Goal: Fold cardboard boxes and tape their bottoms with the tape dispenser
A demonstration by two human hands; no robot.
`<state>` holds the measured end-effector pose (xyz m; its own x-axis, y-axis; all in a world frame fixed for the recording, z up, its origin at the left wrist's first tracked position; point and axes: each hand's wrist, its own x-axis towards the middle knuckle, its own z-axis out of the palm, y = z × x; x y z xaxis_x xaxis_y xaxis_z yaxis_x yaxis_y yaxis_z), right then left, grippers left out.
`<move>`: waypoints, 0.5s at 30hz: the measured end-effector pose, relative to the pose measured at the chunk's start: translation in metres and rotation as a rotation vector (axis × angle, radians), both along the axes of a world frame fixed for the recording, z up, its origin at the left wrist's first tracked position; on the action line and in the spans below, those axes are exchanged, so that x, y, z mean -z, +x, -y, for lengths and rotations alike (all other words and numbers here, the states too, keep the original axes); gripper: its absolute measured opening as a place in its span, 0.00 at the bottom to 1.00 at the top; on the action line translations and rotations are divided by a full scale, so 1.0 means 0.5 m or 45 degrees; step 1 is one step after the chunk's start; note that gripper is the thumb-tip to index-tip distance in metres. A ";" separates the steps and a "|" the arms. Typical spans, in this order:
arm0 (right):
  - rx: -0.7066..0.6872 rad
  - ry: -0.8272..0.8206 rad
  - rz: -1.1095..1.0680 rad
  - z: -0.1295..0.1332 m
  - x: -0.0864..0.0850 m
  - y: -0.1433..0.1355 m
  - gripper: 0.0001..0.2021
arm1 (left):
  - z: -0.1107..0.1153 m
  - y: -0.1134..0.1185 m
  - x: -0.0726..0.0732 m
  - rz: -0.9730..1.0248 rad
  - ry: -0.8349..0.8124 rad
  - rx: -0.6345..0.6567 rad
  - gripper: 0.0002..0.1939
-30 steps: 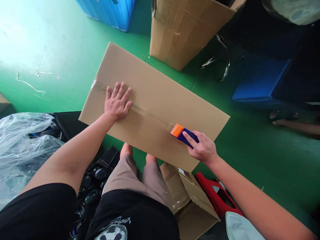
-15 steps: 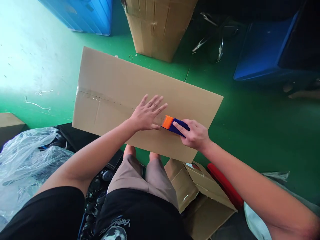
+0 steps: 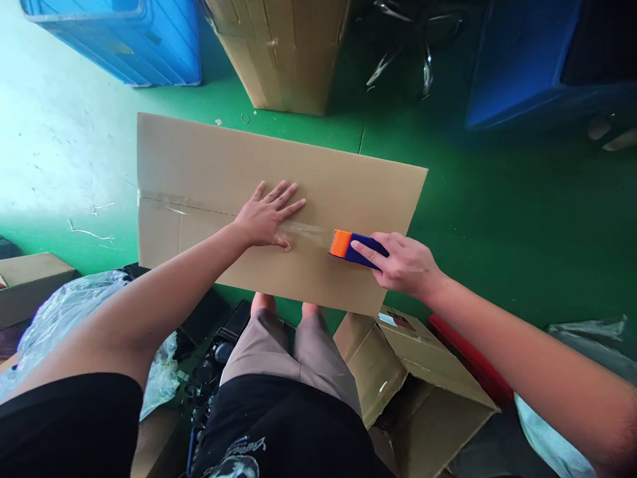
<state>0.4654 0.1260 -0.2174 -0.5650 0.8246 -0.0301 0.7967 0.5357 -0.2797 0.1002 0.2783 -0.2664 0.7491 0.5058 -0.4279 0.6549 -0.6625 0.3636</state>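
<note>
- Two hands on the job here. The left hand (image 3: 266, 219) is flat on the box (image 3: 199, 153), fingers spread apart, nothing gripped. The right hand (image 3: 405, 262) is closed around the dark blue body of the dispenser (image 3: 372, 251), one finger lying along it toward the orange end (image 3: 341, 243).
- The box is right in front of the person's shins, over the green floor (image 3: 497, 219), top face up and a bit slanted. Can't tell what it rests on, or how deep or full it is, since its sides are hidden.
- Clear tape (image 3: 308, 229) shows on the top between the left hand and the dispenser. The seam (image 3: 194, 207) runs off toward the left edge, with some tape along it there too.
- My guess on handling: the cardboard is stiff at the edges but gives a little mid-panel, so a flat palm near the seam beats poking with fingertips. Not fragile, just dentable. Weight is anyone's guess; I'd lift from underneath at both short ends.
- The dispenser looks light and hard, maybe slick plastic. Hold it by the blue body and mind the toothed edge by the orange bit.
- Nearby: an open carton (image 3: 448, 425) by the person's legs, a tall carton (image 3: 293, 73) and a blue crate (image 3: 172, 50) beyond the box.
</note>
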 end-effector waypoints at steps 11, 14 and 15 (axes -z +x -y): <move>0.096 -0.016 0.065 0.095 -0.008 0.266 0.24 | -0.008 -0.003 -0.017 -0.130 0.006 0.017 0.65; 0.150 -0.082 0.071 0.116 -0.004 0.305 0.22 | -0.011 -0.008 -0.013 -0.167 0.013 0.015 0.64; 0.145 -0.072 0.072 0.122 -0.003 0.316 0.23 | -0.013 -0.009 -0.013 -0.179 0.012 0.015 0.64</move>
<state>0.6236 0.0649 -0.2160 -0.4639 0.8793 -0.1076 0.8669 0.4256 -0.2595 0.0958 0.2846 -0.2601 0.6880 0.5019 -0.5242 0.6912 -0.6734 0.2624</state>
